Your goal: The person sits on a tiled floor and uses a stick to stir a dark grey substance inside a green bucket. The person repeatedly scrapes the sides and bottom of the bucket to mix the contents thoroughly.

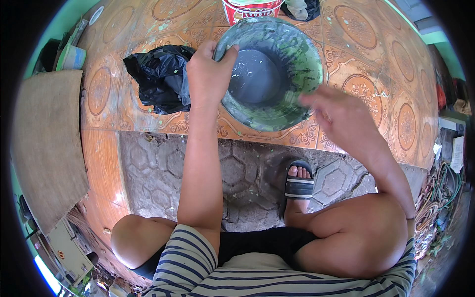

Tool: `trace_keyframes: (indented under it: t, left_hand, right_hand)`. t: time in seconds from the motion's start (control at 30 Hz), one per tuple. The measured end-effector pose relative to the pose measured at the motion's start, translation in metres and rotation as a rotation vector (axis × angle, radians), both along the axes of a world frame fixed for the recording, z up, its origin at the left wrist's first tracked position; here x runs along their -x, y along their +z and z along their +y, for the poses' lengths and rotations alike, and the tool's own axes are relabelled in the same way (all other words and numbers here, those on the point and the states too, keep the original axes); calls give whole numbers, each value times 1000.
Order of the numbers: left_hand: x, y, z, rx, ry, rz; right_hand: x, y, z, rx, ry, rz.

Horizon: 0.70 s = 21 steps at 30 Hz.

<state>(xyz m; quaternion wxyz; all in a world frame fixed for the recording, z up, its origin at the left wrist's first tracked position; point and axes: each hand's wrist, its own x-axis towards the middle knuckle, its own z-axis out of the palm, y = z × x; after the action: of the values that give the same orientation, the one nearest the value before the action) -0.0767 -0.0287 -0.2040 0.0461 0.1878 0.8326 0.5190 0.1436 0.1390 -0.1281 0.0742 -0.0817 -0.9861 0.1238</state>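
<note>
A dark bucket (297, 54), its inner wall smeared with green and grey, tips toward me on the tiled ledge. Grey covers its round bottom; I cannot tell whether this is liquid or a dried coat. My left hand (210, 74) is closed on the bucket's left rim, thumb over the edge. At the right rim is my right hand (341, 116), its fingers smeared by motion. Whether those fingers touch the rim or hold anything cannot be made out. A crumpled black plastic bag (161, 79) lies just left of the bucket, beside my left wrist.
Behind the bucket stands a red and white tub (252, 11), with another dark bag (303, 9) to its right. The orange patterned tile ledge (363, 96) drops to grey paving (237, 171). A brown board (49, 138) is at left; coiled hoses (435, 205) lie at right.
</note>
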Motion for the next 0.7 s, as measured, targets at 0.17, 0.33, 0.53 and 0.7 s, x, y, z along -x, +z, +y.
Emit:
trace_keyframes:
  t: [0.17,0.33,0.53,0.7]
  left_hand:
    - [0,2,-1,72,1,20]
    - [2,-2,-1,43,3,21]
    - [5,-6,-1,26,-6,-11]
    - [2,-3,-3,39,-1,6]
  right_hand:
    - [0,-5,-2,97,-15,-29]
    - [-4,-8,-5,165,56,-50]
    - [-12,-20,-12,300,148,-193]
    - [2,5,-1,195,-65,-118]
